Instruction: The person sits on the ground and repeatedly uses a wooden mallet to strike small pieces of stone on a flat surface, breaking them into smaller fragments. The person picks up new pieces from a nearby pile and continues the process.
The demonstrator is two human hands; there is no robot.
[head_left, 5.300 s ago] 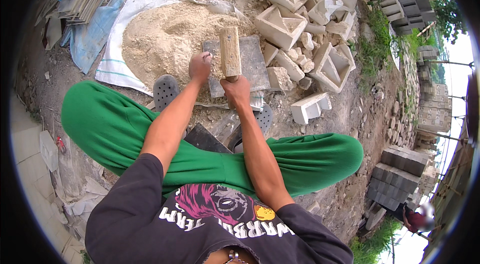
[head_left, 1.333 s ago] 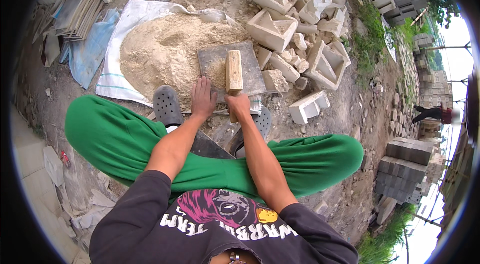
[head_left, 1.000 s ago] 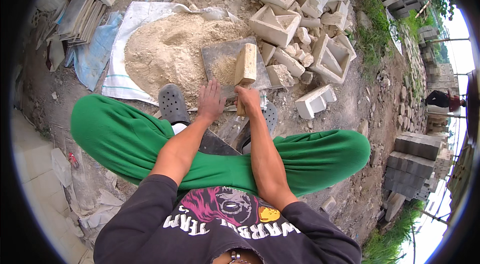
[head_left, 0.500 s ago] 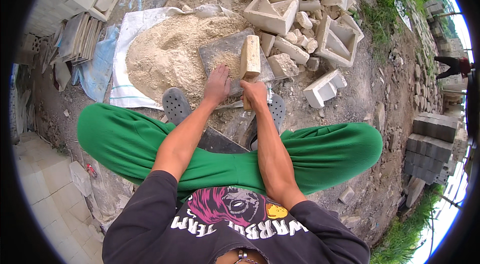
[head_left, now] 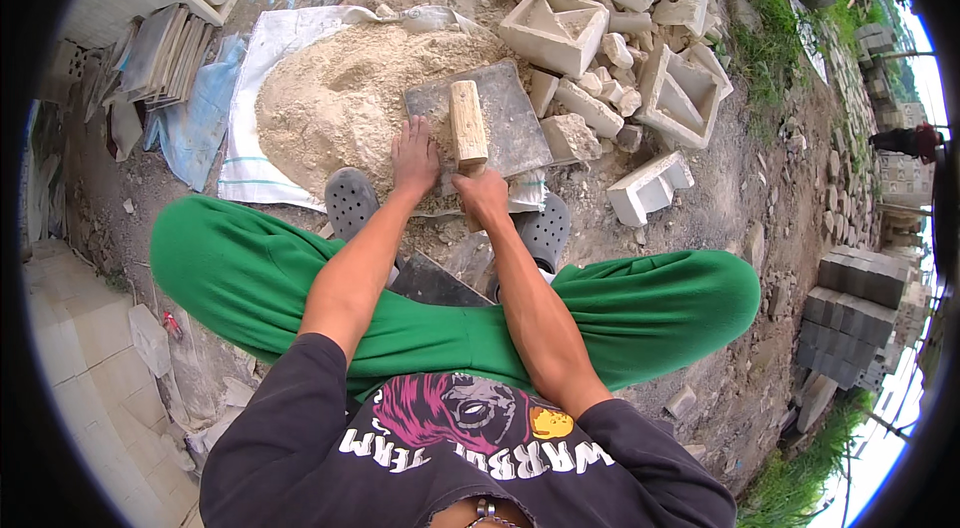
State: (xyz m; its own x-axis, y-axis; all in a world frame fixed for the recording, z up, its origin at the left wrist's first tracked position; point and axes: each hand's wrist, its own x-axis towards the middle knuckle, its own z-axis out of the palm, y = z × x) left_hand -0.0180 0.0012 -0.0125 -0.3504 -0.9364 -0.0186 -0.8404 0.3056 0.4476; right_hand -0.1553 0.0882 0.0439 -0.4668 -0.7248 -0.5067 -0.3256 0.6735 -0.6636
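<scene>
Slab [head_left: 512, 118], rubble [head_left: 572, 138] crowding right edge; right hand [head_left: 482, 195] gripping mallet [head_left: 467, 123].

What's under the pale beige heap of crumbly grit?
A white sheet with thin blue-green stripes: its edge shows along the left and top of the pale beige heap. The sheet's middle is covered, so can't be seen.
</scene>
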